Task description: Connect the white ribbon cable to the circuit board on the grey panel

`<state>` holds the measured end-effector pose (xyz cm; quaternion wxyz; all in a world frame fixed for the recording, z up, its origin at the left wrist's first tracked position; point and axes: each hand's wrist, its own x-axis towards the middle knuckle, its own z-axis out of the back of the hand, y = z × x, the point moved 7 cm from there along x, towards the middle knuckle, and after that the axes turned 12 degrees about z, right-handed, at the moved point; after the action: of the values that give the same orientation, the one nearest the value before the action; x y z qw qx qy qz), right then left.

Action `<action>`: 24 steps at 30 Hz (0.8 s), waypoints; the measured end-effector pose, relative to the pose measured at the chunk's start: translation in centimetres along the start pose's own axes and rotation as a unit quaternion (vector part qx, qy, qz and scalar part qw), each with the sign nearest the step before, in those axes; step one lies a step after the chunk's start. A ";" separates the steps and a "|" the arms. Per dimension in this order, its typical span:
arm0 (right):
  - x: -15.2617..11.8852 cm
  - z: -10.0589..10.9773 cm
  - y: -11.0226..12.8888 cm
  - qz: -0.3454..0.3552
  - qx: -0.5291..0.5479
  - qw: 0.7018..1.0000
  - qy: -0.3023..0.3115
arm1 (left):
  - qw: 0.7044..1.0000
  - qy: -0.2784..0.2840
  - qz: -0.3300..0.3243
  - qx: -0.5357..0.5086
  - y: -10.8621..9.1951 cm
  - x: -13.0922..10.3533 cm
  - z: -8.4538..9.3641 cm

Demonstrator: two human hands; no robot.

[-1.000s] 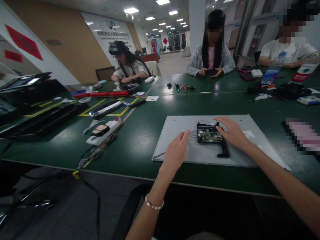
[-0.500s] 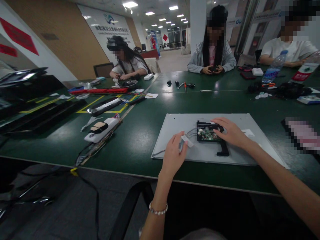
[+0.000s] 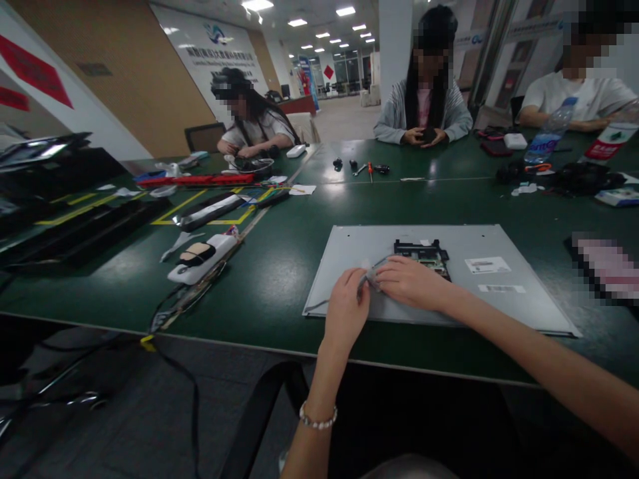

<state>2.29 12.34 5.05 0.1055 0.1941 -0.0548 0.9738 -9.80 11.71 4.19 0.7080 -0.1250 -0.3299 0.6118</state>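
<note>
My left hand [image 3: 347,305] is closed on a thin grey cable [image 3: 316,307], left of the middle of a flat grey metal panel [image 3: 466,241]. Beside it, my right hand [image 3: 410,282] pinches the same cable, the fingertips of both hands almost meeting. Something whitish, perhaps tape, shows at the right fingertips. A black bracket [image 3: 417,250] with a green circuit board lies on the panel; my right hand and wrist hide much of it. White labels [image 3: 488,265] show on the panel right of the bracket.
Left on the green table [image 3: 269,266] lie a white power strip [image 3: 202,263] with cords and long dark parts. Small tools [image 3: 370,171] lie beyond the panel. A phone-like object [image 3: 606,269] is at the right, bottles [image 3: 548,136] behind it. Three people sit across.
My right hand has left the bracket and circuit board and moved left to the cable at my left hand. The panel's labels are now uncovered. My left hand has hardly moved.
</note>
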 end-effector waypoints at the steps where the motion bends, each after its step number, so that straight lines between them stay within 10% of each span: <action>1: -0.1 -0.2 0.0 -0.003 -0.008 1.000 -0.004 | 1.000 0.003 -0.006 0.001 0.0 0.0 -0.1; 13: -0.9 -1.2 0.4 -0.015 -0.038 0.999 0.001 | 0.988 0.094 -0.027 0.116 -0.3 -0.5 -2.4; 24: -0.8 -0.5 1.3 -0.031 0.025 0.999 0.006 | 0.989 0.061 -0.005 0.138 -1.1 0.3 -2.7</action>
<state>2.57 11.04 4.24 0.1306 0.1926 -0.0234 0.9723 -7.27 12.38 2.91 0.7400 -0.0615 -0.1991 0.6395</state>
